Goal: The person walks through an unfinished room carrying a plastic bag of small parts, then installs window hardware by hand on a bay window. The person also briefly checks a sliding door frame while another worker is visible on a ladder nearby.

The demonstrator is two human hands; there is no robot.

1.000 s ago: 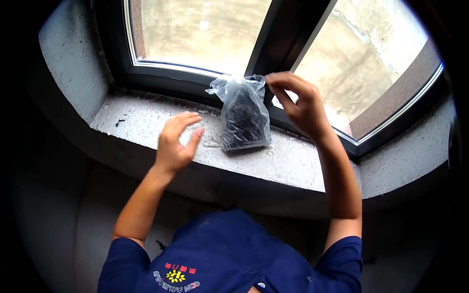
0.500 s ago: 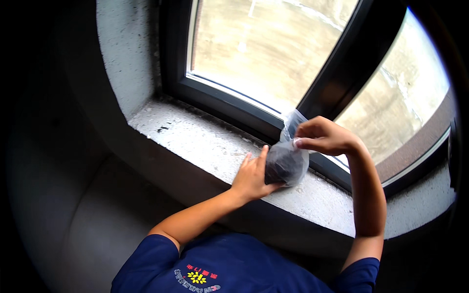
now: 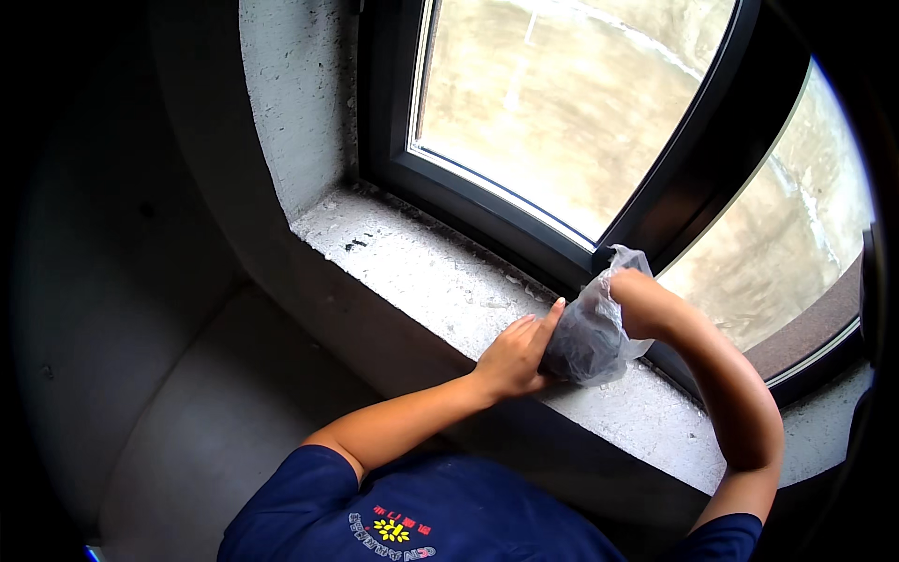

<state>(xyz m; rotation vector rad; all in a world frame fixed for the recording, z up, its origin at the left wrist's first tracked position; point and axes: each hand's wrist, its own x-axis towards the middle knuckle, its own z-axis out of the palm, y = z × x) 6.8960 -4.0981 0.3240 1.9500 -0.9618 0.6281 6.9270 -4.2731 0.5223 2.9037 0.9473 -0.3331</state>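
A translucent plastic bag (image 3: 609,328) with something dark inside rests on the window sill (image 3: 412,281); what the dark contents are cannot be made out. My left hand (image 3: 517,356) steadies it from the left side, thumb under its near edge and index finger stretched along its flank. From the right, my right hand (image 3: 641,302) reaches down into the bag's mouth. The plastic covers its fingers, so what they touch is hidden.
A dark window frame (image 3: 487,215) rises directly behind the bag, with glass panes in it. The rough side wall (image 3: 300,103) of the opening stands at the left. Small dark bits (image 3: 359,242) lie on the sill there.
My right hand has gone from pinching the bag's upper edge to reaching inside its mouth. The bag's top is now spread wider around it. The whole view has shifted somewhat.
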